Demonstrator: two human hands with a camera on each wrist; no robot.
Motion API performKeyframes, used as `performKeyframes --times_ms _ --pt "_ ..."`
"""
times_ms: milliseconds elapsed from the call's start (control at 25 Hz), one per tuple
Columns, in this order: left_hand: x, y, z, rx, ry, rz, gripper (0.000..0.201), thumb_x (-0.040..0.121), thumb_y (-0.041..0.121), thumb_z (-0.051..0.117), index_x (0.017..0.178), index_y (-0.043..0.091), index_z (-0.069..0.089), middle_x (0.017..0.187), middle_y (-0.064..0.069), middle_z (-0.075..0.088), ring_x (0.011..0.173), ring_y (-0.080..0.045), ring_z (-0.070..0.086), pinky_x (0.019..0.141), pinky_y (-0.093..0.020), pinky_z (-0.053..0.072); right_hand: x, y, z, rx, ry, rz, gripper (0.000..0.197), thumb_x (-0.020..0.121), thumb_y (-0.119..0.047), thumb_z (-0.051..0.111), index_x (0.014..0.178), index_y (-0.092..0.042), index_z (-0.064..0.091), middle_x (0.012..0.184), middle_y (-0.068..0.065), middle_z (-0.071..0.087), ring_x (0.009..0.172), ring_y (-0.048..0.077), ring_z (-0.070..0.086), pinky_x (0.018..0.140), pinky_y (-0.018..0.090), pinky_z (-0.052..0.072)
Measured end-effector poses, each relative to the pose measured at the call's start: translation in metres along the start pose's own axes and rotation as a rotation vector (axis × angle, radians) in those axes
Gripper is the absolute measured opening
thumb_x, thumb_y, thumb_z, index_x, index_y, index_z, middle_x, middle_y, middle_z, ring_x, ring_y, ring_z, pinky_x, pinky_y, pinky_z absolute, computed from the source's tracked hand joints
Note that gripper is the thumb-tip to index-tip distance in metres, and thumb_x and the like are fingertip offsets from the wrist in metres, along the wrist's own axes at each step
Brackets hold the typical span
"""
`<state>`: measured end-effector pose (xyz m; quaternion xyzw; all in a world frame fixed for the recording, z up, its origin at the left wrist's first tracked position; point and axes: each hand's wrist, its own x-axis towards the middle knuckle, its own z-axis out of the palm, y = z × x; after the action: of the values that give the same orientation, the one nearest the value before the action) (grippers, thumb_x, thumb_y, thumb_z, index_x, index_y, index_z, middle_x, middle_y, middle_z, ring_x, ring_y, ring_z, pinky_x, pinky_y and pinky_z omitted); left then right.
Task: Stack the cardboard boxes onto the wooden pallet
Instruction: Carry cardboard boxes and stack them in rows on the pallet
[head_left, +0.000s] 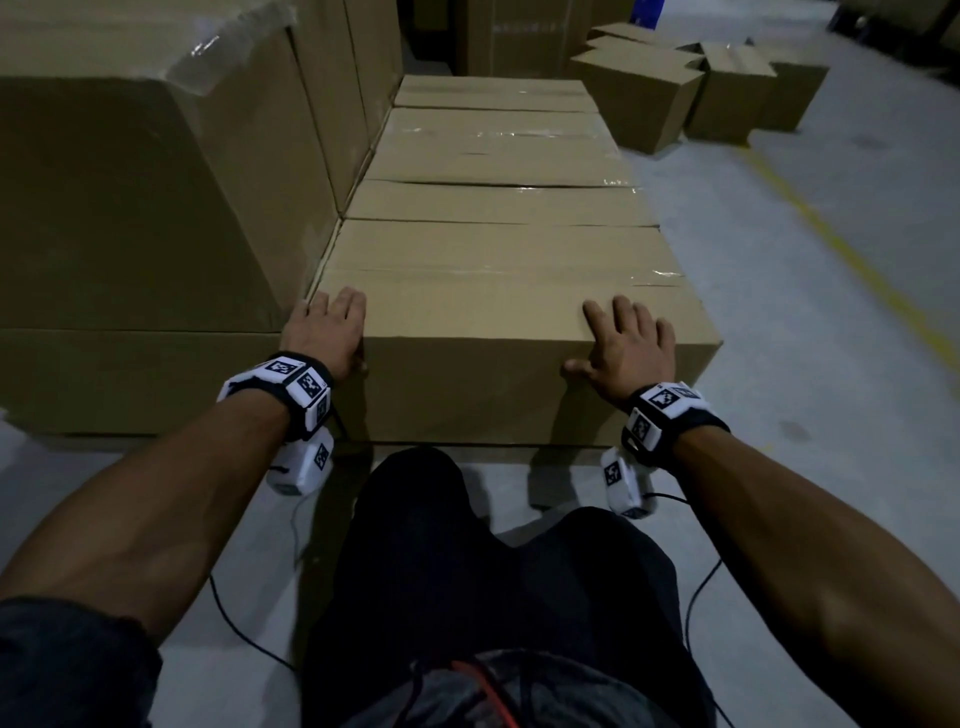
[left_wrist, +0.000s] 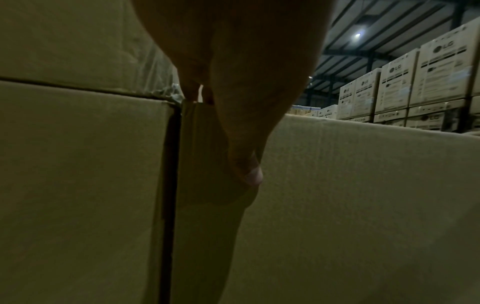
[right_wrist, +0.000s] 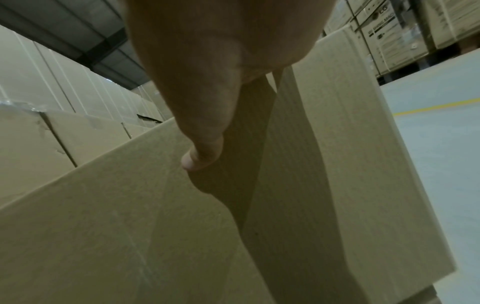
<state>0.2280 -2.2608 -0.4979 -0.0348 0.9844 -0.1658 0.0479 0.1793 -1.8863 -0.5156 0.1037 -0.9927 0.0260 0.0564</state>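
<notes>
Both hands lie flat-fingered on the box, left hand and right hand at its near corners, thumbs down the front. Looks stiff, bulky, probably heavy, so I'd grab low at those corners

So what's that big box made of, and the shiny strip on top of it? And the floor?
The box looks like plain brown cardboard, matte, with faint ribbing on its side in the wrist views. The strip is probably clear plastic tape: it glints along the flap seam. The floor seems smooth pale concrete, maybe painted, with a yellow line.
</notes>
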Motion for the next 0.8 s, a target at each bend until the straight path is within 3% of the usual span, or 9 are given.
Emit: performKeyframes --times_ms 400,520,680,800 --pt "-0.002 0.002 -0.004 -0.026 0.006 0.002 0.101 0.083 0.046 0.073 0.152 0.008 0.011 0.161 -0.013 0.017 0.141 -0.040 0.028 0.115 -0.050 0.030 -0.001 0.005 -0.002 0.032 -0.016 0.014 0.089 0.086 -0.067 0.058 0.156 -0.035 0.013 0.166 0.010 0.009 0.152 0.033 0.009 0.121 0.056 0.011" --pt "-0.008 0.006 -0.003 -0.022 0.012 -0.034 0.098 0.087 0.044 0.070 0.154 0.006 0.009 0.163 -0.013 0.014 0.145 -0.038 0.024 0.117 -0.046 0.026 -0.006 0.016 -0.002 0.032 -0.011 0.098 0.093 0.083 -0.066 0.064 0.155 -0.036 0.015 0.166 0.008 0.010 0.152 0.032 0.008 0.119 0.063 0.007" --pt "-0.008 0.007 -0.002 -0.023 -0.005 -0.055 0.098 0.090 0.042 0.067 0.156 0.006 0.003 0.165 -0.013 0.008 0.149 -0.036 0.016 0.121 -0.044 0.020 -0.008 0.023 0.002 0.027 0.015 0.154 0.092 0.078 -0.069 0.067 0.150 -0.040 0.017 0.163 0.004 0.013 0.151 0.029 0.008 0.108 0.077 0.002" --pt "-0.006 0.005 -0.001 -0.023 -0.009 -0.056 0.099 0.090 0.037 0.069 0.156 0.006 0.003 0.165 -0.014 0.008 0.149 -0.037 0.016 0.121 -0.044 0.019 -0.007 0.020 0.003 0.025 0.018 0.158 0.091 0.079 -0.069 0.066 0.150 -0.041 0.016 0.164 0.004 0.012 0.152 0.030 0.007 0.106 0.080 0.001"
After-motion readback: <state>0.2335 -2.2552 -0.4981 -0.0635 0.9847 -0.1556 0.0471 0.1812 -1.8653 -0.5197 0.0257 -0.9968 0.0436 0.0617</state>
